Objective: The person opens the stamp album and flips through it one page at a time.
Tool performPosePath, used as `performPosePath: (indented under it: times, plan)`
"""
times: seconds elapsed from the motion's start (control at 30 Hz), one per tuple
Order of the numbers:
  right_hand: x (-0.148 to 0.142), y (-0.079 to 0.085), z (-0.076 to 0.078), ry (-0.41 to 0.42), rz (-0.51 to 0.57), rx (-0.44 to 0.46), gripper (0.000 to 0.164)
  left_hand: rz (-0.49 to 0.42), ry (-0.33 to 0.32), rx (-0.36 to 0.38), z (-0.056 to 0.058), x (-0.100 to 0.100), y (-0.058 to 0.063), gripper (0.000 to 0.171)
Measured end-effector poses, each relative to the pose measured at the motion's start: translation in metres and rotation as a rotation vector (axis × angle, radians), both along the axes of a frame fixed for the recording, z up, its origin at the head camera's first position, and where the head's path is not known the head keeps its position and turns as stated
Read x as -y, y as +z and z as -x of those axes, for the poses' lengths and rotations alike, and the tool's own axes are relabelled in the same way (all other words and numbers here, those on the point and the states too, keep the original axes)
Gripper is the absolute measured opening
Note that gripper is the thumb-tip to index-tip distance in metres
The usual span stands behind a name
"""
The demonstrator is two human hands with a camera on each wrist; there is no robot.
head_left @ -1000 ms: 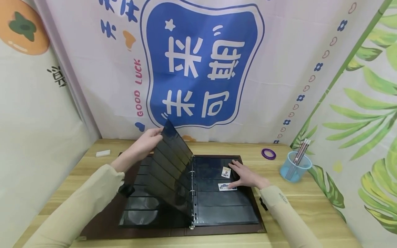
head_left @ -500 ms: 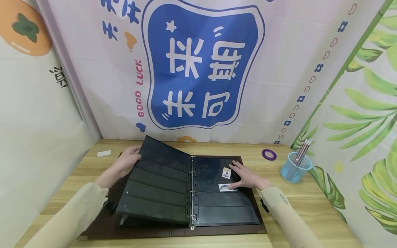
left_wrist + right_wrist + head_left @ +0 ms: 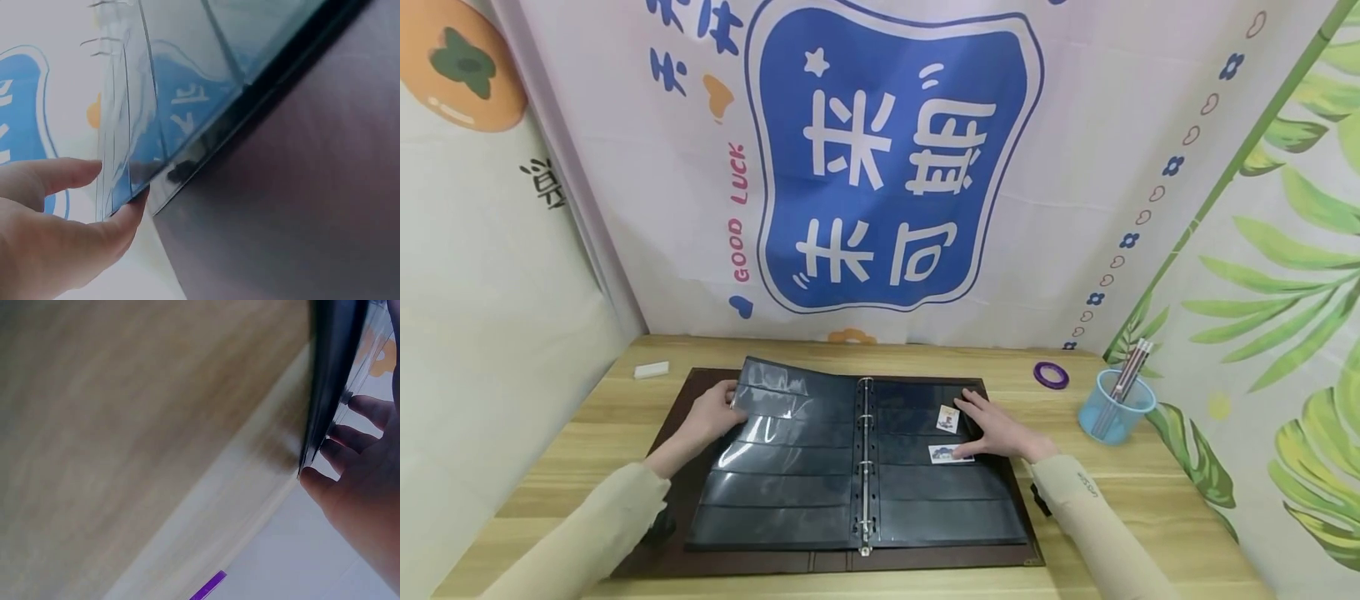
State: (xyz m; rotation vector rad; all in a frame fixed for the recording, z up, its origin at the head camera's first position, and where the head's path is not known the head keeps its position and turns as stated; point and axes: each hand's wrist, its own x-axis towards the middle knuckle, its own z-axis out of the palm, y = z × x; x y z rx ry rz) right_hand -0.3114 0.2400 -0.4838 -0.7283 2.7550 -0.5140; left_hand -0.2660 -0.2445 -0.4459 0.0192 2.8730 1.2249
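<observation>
A dark brown ring-binder stamp album (image 3: 827,562) lies spread out, with black pocket pages on both sides of its metal rings. My left hand (image 3: 706,419) is at the outer upper edge of the left album page (image 3: 782,458). In the left wrist view, the thumb is on one side of this edge and the fingers are on the other. My right hand (image 3: 1000,427) rests with spread fingers on the right page (image 3: 947,521). Beside its fingertips is a small square stamp (image 3: 947,418). A wider stamp (image 3: 942,453) lies below that, partly covered by the thumb.
A white eraser-like block (image 3: 651,370) lies at the table's back left. Toward the back right are a purple ring (image 3: 1050,375) and a blue cup (image 3: 1116,408) with several pencils. Printed cloth hangs behind the wooden table (image 3: 1165,508).
My left hand has swung the raised page over to the left and down, so it now lies nearly flat on the left side. The right hand has stayed in place.
</observation>
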Motion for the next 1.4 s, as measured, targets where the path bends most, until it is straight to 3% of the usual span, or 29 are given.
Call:
performPosePath:
  times: [0.2, 0.33, 0.6, 0.83, 0.97, 1.13, 1.4]
  plan:
    - [0.000, 0.001, 0.000, 0.001, 0.007, -0.004, 0.102, 0.200, -0.059, -0.140, 0.000, -0.002, -0.014, 0.073]
    - [-0.001, 0.001, 0.001, 0.003, 0.011, 0.003, 0.102, 0.258, -0.094, -0.215, -0.002, -0.001, -0.026, 0.071]
    - [-0.004, 0.006, 0.006, 0.008, 0.001, -0.028, 0.097, 0.333, -0.115, -0.170, -0.009, -0.002, -0.034, 0.071]
    - [-0.006, 0.007, 0.012, 0.042, -0.020, -0.101, 0.113, 0.358, -0.185, -0.291, -0.018, -0.003, -0.039, 0.056]
    - [-0.007, 0.005, 0.015, 0.037, -0.045, -0.084, 0.121, 0.406, -0.227, -0.329, -0.023, -0.005, -0.043, 0.055]
    - [-0.009, 0.000, 0.018, 0.019, -0.056, -0.024, 0.123, 0.443, -0.244, -0.319, -0.027, -0.008, -0.047, 0.056]
    - [-0.007, -0.001, 0.019, 0.002, -0.039, -0.018, 0.120, 0.561, -0.255, -0.281, -0.028, -0.009, -0.048, 0.066]
